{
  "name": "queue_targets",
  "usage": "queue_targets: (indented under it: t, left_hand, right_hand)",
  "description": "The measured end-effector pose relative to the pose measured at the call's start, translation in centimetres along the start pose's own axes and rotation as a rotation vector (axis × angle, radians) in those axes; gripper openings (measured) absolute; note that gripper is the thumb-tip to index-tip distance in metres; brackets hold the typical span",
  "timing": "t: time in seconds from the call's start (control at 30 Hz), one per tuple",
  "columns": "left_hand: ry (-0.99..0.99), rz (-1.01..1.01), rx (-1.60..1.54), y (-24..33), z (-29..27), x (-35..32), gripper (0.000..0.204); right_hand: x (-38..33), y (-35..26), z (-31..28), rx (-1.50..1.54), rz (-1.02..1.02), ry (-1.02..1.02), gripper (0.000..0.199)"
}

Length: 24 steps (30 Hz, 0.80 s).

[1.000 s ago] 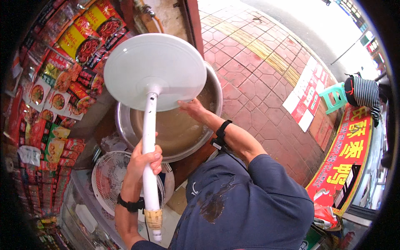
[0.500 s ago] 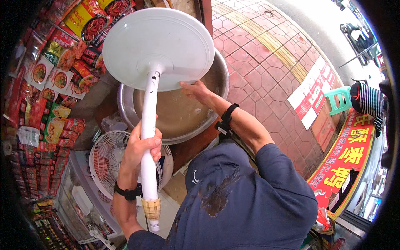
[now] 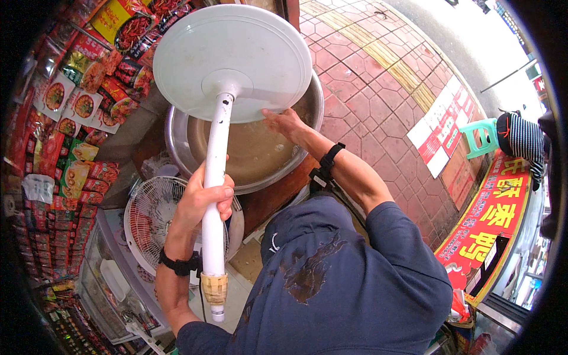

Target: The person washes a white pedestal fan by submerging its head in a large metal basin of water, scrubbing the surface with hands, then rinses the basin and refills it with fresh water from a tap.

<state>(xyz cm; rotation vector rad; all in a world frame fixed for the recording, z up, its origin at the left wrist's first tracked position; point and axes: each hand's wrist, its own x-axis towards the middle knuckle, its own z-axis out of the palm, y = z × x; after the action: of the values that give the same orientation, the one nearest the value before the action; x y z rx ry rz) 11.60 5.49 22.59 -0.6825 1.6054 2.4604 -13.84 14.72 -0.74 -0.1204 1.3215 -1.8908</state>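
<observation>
A white fan stand, with a wide round base (image 3: 231, 50) and a scuffed pole (image 3: 219, 133), is tilted in front of me. The base is at the far end, above a large metal basin (image 3: 177, 142) of cloudy brownish water (image 3: 248, 151). My left hand (image 3: 204, 204) wraps closed around the middle of the pole. Yellowish tape (image 3: 214, 287) circles the pole's near end. At the base's near right rim, my right hand (image 3: 287, 125) grips the edge, its thumb showing and the other fingers partly hidden.
A white fan grille (image 3: 151, 207) lies left of the basin. Packaged food (image 3: 74, 177) hangs along the left side, above a glass-topped case (image 3: 112, 284). Red paving (image 3: 367, 118) stretches right, with a green stool (image 3: 480, 137), a person in stripes (image 3: 526, 145) and a red banner (image 3: 488, 219).
The fan stand has shifted slightly up and right in the view, with both hands still on it. A motorbike on the street has mostly left the view.
</observation>
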Motion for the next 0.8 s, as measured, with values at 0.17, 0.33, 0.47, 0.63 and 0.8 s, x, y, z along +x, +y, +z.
queue_targets:
  t: [0.17,0.33,0.47,0.63,0.8]
  left_hand:
    - [0.019,0.069,0.039,1.8,0.8,-1.2,0.069]
    - [0.005,0.156,0.011,3.6,0.9,-2.3,0.072]
    - [0.053,0.006,0.083,2.4,1.0,-1.3,0.069]
    - [0.027,0.005,0.087,2.0,0.9,-1.1,0.072]
    - [0.007,0.127,0.048,3.8,0.6,-2.4,0.074]
  right_hand:
    - [1.2,-4.6,0.7,-0.16,-0.155,-0.066,0.061]
    - [2.9,-7.2,1.6,-0.054,-0.359,-0.266,0.065]
    - [1.1,-2.4,2.4,0.058,-0.148,-0.028,0.061]
    - [0.5,-2.6,1.8,0.006,-0.145,-0.08,0.056]
    - [3.2,-7.0,1.7,0.014,-0.343,-0.297,0.06]
